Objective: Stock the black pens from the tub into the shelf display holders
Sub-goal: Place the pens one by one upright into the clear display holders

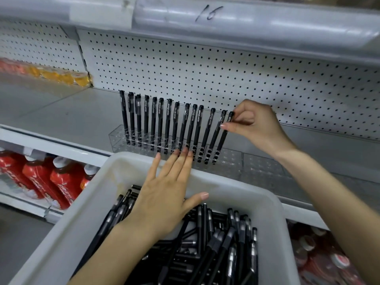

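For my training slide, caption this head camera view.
Right hand pinches the end pen in the clear holder; left hand stretches flat over the pen tub.

A person's bare left hand [170, 194] stretches forward palm down. The fingers are straight, the little finger slightly apart from the other three, and the thumb is splayed to the right. The left forearm [115, 249] enters from the lower left. Higher and to the right, the right hand [253, 122] has its fingers curled, thumb and fingertips pinching the top of a slim black plastic pen [222, 138]. The right forearm [329, 192] slants in from the lower right.
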Demonstrator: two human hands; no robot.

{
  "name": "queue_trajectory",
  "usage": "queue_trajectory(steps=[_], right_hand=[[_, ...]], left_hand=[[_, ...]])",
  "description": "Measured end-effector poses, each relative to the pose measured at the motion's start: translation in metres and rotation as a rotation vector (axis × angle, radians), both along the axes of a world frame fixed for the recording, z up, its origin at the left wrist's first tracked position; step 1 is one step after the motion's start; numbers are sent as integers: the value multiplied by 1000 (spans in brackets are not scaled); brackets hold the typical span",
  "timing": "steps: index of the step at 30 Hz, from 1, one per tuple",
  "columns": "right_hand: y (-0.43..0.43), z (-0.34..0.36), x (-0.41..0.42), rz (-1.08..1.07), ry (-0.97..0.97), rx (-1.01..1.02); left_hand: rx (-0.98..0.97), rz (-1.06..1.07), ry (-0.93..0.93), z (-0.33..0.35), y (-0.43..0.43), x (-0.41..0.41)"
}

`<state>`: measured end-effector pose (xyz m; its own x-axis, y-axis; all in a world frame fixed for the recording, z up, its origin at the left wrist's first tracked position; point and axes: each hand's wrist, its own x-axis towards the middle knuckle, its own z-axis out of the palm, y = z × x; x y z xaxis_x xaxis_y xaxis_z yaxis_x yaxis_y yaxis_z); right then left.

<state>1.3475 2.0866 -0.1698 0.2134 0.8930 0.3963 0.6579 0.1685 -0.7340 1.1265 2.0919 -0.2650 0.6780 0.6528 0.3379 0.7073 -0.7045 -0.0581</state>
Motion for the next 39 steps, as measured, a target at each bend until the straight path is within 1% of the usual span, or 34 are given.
queue_trajectory(steps=[8,11,16,19,21,23,25,27,29,34,39], right_hand=[[3,-7,3,-3,-24,-27],[0,-8,4,-3,-41,-41],[-17,8,1,-62,-148,-121],[-39,24,-9,-137,-136,-13],[-58,28,-23,-95,-97,3],[-75,21,-40,33,-82,-110],[-89,3,-54,160,-125,-264],[-96,-19,-60,236,-240,-410],[-98,-40,-58,265,-349,-516],[-100,-67,-45,313,-425,-648],[-101,-70,-40,330,-465,-678]], left_hand=[[-36,-11,7,1,1,0],[-94,4,19,7,-1,-1],[-142,-35,5,12,2,-6],[-251,-80,-104,18,5,-15],[-327,-75,-207,22,8,-22],[-359,-28,-238,22,12,-33],[-343,28,-224,18,15,-46],[-297,56,-216,13,18,-58],[-276,72,-232,12,17,-64],[-252,101,-248,12,10,-65],[-269,112,-284,11,5,-62]])
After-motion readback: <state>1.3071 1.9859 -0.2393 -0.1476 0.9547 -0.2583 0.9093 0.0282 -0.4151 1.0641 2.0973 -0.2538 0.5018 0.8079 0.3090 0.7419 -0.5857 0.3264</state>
